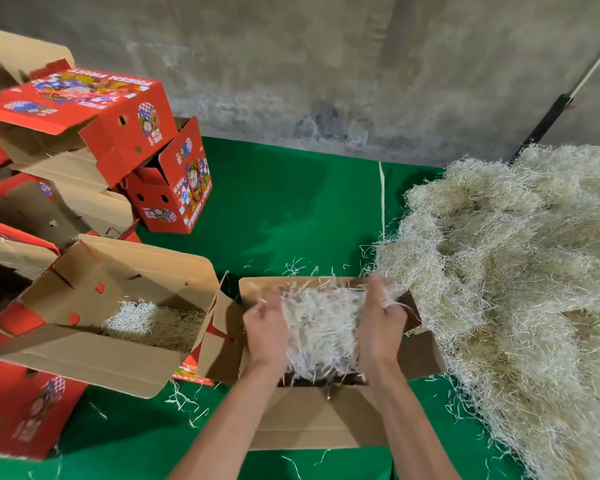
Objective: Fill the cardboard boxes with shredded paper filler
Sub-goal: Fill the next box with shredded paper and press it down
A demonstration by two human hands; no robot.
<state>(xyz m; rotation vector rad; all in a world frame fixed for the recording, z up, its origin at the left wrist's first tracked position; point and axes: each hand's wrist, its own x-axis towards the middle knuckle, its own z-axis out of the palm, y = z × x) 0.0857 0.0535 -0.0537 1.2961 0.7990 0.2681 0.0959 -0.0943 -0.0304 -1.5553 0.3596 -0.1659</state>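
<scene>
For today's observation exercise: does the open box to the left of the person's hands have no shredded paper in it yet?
No. The open box on the left already holds a clump of shredded paper at its bottom.

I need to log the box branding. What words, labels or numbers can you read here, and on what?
"FRESH FRUIT": upside down along the top red box.
"FRESH FRUIT": running sideways along the edge of the smaller red box.
The other print on both boxes, and on the red box at lower left, is too blurred to read.

Your left hand (266,332) and right hand (381,323) are bare, no gloves, rings or watch. Both forearms, entering from six o'clock, show no sleeves up to the frame's edge.
</scene>
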